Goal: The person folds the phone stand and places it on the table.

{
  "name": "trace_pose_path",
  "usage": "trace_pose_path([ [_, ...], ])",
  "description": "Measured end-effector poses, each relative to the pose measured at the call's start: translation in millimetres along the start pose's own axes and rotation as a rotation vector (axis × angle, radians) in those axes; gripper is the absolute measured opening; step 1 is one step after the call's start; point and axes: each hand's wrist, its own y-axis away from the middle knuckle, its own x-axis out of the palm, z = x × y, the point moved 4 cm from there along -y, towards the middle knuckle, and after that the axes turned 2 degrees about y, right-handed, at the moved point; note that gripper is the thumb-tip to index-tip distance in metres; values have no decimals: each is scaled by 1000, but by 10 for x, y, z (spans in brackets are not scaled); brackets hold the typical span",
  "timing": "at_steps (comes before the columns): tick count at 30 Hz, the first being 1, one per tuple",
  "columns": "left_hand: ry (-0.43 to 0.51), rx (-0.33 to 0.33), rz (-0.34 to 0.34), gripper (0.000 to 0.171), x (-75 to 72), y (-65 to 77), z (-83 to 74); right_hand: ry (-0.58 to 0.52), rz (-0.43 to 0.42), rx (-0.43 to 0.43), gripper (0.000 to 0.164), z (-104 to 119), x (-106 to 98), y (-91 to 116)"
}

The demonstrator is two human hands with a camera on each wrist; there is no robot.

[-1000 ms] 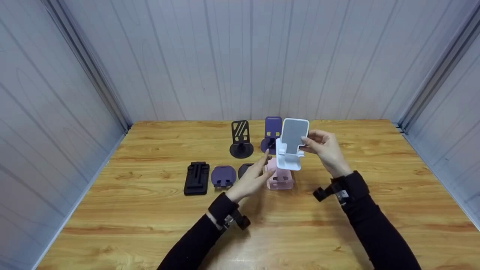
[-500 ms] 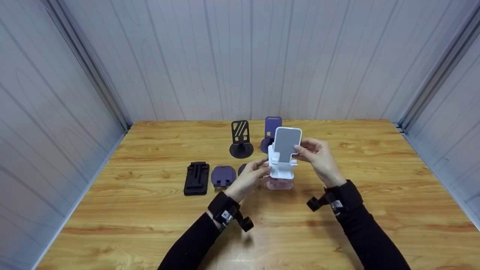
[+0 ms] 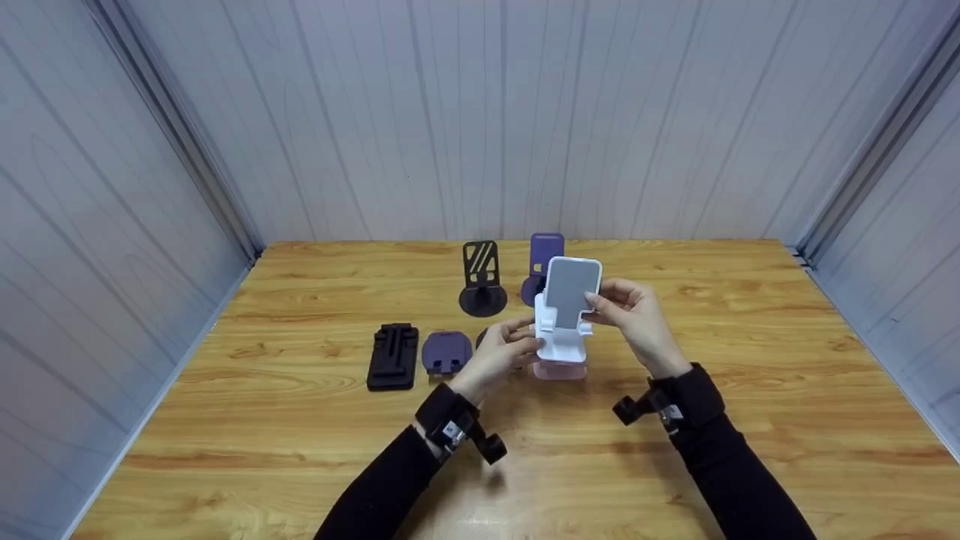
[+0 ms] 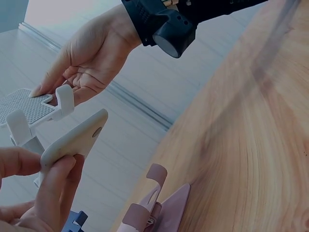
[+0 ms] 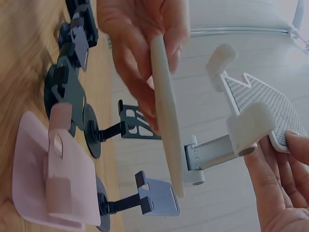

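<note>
A white phone stand (image 3: pixel 574 289) with a grey pad on its back plate is held in the air between both hands. My left hand (image 3: pixel 495 360) pinches the left edge of its white base (image 5: pixel 166 116), thumb on one face and fingers on the other. My right hand (image 3: pixel 637 322) grips the right edge of the padded plate (image 4: pixel 24 106), thumb on the pad. In the right wrist view a hinged arm (image 5: pixel 212 152) joins base and plate. Below the white stand, a pink phone stand (image 3: pixel 560 370) sits on the table, mostly hidden from the head view.
On the wooden table (image 3: pixel 300 450) stand a black phone stand (image 3: pixel 482 281) and a purple one (image 3: pixel 546 255) at the back. A folded black stand (image 3: pixel 393 357) and a folded purple stand (image 3: pixel 447 352) lie left of my left hand. Another dark stand (image 5: pixel 67 92) is partly hidden behind that hand.
The white stand has come down and slightly left with my right hand. My left hand, earlier apart from it with fingers extended, now pinches its base.
</note>
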Motion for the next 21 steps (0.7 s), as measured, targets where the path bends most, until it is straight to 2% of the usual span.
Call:
trace_pose_path([
  [4, 20, -1, 1, 56, -2, -3, 26, 44, 4, -25, 12, 6, -18, -4],
  [6, 28, 3, -1, 55, -4, -7, 41, 60, -4, -32, 15, 5, -26, -12],
  [10, 23, 7, 6, 55, 3, -8, 56, 146, -7, -24, 38, -13, -32, -31],
  [13, 16, -1, 15, 56, 11, -3, 62, 194, 47, -4, 59, -58, -11, -43],
  [15, 16, -9, 21, 58, 18, -2, 65, 196, 93, 0, 64, -87, 7, -47],
  [18, 23, -17, 27, 59, 33, 5, 64, 181, 141, -17, 64, -113, 24, -49],
  [21, 26, -13, 34, 58, 50, 5, 69, 181, 151, -43, 59, -123, 13, -54],
])
